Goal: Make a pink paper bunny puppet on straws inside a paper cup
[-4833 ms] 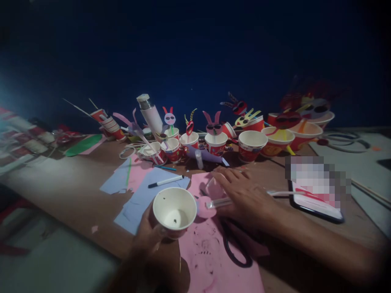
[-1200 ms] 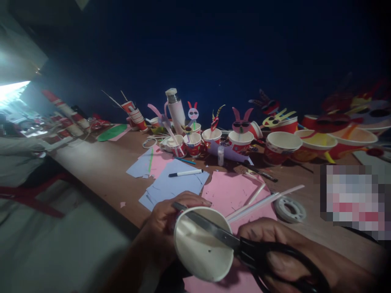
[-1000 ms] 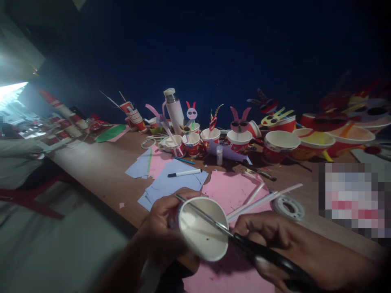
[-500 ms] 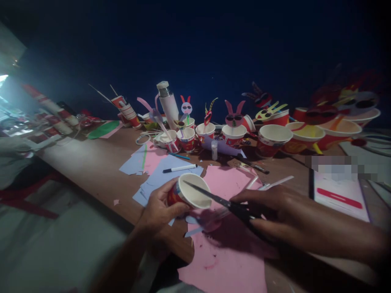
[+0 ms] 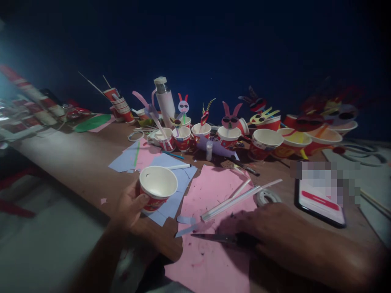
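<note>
My left hand (image 5: 130,207) is closed around a red paper cup (image 5: 158,187), thumb on its outer wall. The cup stands nearly upright above the table edge, its white inside facing me. A small dark mark, perhaps a slit, shows on the inner wall near the rim. My right hand (image 5: 262,228) grips dark-handled scissors (image 5: 216,238), blades together and pointing left, low over a pink paper sheet (image 5: 210,268). The fingers around the handles are partly hidden. Clear straws (image 5: 230,203) and pale blue paper scraps (image 5: 185,220) lie close to the blades.
Paper cups (image 5: 265,140) with paper animal faces line the back. Blue paper sheets (image 5: 183,183) and a white marker (image 5: 180,166) lie beyond my left hand. A tape roll (image 5: 269,197) and a phone (image 5: 319,199) are at right. A flask (image 5: 165,101) stands behind.
The scissors have come away from the cup's inside and dropped down onto or just over the pink paper. My left hand has moved left, with the cup now more upright.
</note>
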### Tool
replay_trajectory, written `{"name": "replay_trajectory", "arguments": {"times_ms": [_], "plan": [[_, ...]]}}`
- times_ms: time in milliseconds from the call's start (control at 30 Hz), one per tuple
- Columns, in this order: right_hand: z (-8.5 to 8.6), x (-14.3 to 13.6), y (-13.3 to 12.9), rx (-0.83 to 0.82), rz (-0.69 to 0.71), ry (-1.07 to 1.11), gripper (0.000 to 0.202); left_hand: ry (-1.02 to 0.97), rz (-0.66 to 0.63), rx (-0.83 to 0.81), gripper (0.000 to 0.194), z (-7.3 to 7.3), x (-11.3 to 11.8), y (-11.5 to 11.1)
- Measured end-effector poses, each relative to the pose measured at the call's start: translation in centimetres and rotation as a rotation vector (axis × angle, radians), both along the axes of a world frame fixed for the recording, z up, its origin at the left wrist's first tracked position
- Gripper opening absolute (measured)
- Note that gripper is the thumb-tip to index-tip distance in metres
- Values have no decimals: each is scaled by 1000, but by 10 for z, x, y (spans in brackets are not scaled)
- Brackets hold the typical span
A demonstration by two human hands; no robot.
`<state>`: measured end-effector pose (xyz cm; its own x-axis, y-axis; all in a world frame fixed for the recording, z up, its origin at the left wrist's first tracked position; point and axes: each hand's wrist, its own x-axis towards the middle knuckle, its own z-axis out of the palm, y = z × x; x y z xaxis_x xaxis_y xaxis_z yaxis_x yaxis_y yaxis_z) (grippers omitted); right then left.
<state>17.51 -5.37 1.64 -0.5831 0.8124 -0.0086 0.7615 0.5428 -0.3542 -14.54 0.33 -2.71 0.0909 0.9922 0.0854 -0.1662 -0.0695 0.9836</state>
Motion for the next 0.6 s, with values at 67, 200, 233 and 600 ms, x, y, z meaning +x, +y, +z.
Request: {"name": "replay_trajectory", "arguments": {"times_ms": [67, 200, 233, 600], "plan": [[-5, -5, 0, -10, 26, -74, 33, 17, -25, -29, 51, -2, -2, 0], [-5, -3, 7, -20, 51, -107, 28, 22, -54, -68, 54, -2, 0, -1], [-3, -2, 10, 2, 21, -116, 24, 19, -41, -62, 54, -1, 1, -1], [-32, -22, 33, 267, 34, -273, 24, -5, -60, -60, 57, -6, 7, -4]]}}
